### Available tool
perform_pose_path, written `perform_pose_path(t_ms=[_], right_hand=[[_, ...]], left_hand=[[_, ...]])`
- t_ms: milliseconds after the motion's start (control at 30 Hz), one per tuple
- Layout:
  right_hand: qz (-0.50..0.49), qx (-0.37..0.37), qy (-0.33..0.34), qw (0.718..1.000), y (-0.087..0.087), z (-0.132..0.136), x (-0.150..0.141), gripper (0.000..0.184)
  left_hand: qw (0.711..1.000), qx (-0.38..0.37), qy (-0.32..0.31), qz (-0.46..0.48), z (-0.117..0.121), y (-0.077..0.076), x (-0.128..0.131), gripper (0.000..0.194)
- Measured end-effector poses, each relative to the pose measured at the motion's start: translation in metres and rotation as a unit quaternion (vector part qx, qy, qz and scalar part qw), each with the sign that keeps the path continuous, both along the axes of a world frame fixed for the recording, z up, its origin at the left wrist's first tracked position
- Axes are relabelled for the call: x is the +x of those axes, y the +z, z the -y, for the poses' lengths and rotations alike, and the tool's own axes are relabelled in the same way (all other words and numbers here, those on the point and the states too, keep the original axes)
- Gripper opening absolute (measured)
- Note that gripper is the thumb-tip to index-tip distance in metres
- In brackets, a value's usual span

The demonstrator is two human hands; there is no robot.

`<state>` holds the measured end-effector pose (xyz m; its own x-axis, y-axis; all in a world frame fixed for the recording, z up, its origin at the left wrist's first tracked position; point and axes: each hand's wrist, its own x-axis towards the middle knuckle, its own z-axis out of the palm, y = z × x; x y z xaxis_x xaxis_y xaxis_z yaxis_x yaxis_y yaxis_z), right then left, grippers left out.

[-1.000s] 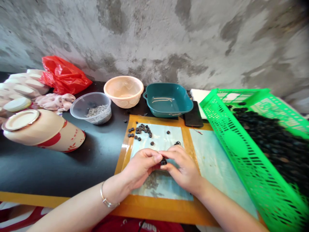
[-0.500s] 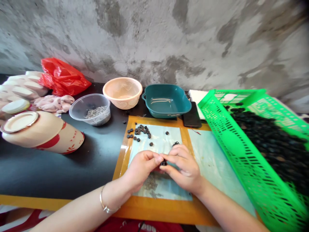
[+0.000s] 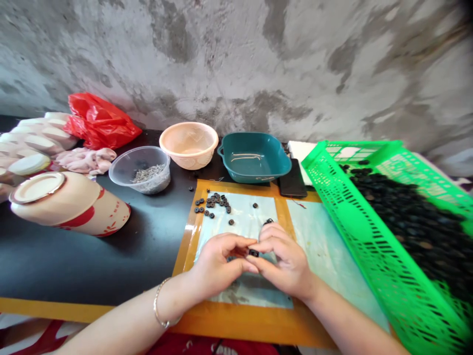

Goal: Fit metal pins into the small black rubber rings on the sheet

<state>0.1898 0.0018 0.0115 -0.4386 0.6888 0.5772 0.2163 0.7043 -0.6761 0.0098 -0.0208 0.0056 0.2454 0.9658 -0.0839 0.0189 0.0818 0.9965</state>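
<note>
The left grip [image 3: 218,264] and right grip [image 3: 283,261] meet low over the mat, both narrowed to a fingertip pinch around a black ring [image 3: 253,253], though the fingers hide too much to tell which of them bears it. Just ahead of the grips, loose rings [image 3: 214,202] lie in a small scatter on the pale blue mat [image 3: 240,212], whose orange taped border [image 3: 190,241] frames it. Right of the right grip, a green basket [image 3: 354,236] sits close along the right forearm, heaped with dark pieces [image 3: 414,222]. Farther ahead are a teal dish [image 3: 236,172] and a phone [image 3: 293,178], and ahead and left of the left grip a clear tub [image 3: 140,183] holds silvery bits [image 3: 148,172]. The ring is small, so a slight loosening of the pinch could drop it, and it might then roll in among the others or across the taped edge onto the dark desk [image 3: 111,261], where it would be harder to spot. A careless sideways move of the right forearm could knock the basket and shift its heap. Sweeping the left wrist forward could also disturb the scatter.
</note>
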Motion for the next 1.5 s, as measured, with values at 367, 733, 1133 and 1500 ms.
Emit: perform_pose_path(t_ms=[367,733,1133,1500], right_hand=[[-0.016,-0.052,-0.035,0.998,-0.005,-0.001,0.007,0.021],[-0.425,-0.301,-0.134,0.843,0.032,-0.036,0.068,0.04],[0.331,-0.116,0.04,0.936,-0.016,0.01,-0.014,0.009],[0.354,-0.108,0.06,0.927,-0.014,0.008,-0.015,0.008]], left_hand=[[0.998,0.056,0.009,0.011,-0.009,0.007,0.0,0.042],[0.869,0.278,0.041,-0.406,-0.047,-0.017,-0.027,0.026],[0.842,0.307,-0.003,-0.444,-0.044,-0.02,-0.023,0.016],[0.944,0.164,0.04,-0.284,-0.035,-0.022,-0.016,0.024]])
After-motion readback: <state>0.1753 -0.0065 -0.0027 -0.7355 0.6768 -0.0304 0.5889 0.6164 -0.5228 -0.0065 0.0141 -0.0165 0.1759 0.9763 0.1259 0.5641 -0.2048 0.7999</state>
